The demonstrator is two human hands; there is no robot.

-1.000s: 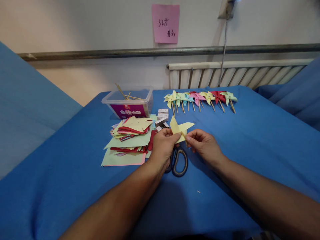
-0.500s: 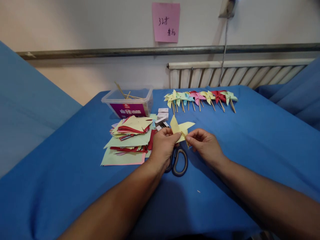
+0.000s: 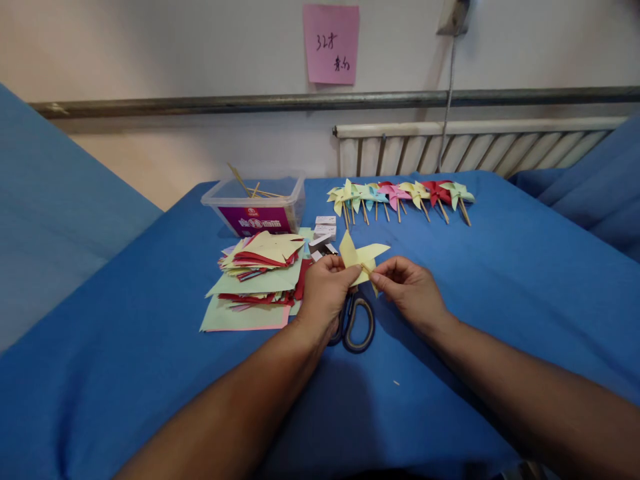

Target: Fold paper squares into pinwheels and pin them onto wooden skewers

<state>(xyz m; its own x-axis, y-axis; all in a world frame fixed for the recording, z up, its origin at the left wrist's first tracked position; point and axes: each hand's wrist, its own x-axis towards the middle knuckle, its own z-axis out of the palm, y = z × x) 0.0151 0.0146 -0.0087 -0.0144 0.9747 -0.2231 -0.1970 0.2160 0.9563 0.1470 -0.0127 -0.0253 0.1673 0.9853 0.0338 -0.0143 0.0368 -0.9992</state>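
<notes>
- The left hand (image 3: pixel 324 293) and the right hand (image 3: pixel 410 291) meet at the centre of the frame, raised a little above the blue surface (image 3: pixel 500 280), with a yellow paper pinwheel (image 3: pixel 361 257) between them.
- The left hand's fingers are closed on the pinwheel's lower left edge, while the right hand pinches at its centre, where a thin stick (image 3: pixel 368 271) seems to pass; how much of the stick lies below is hidden.
- The pinwheel's blades fan up and right from the fingertips, toward the top of the frame; both hands are equally near, the right one at the hub.
- Scissors (image 3: pixel 356 323) lie on the surface directly under the hands, handles toward the bottom of the frame.
- A pile of coloured paper (image 3: pixel 260 280) sits just left of the left hand.
- A row of finished pinwheels (image 3: pixel 400 196) lies well apart, above and right.
</notes>
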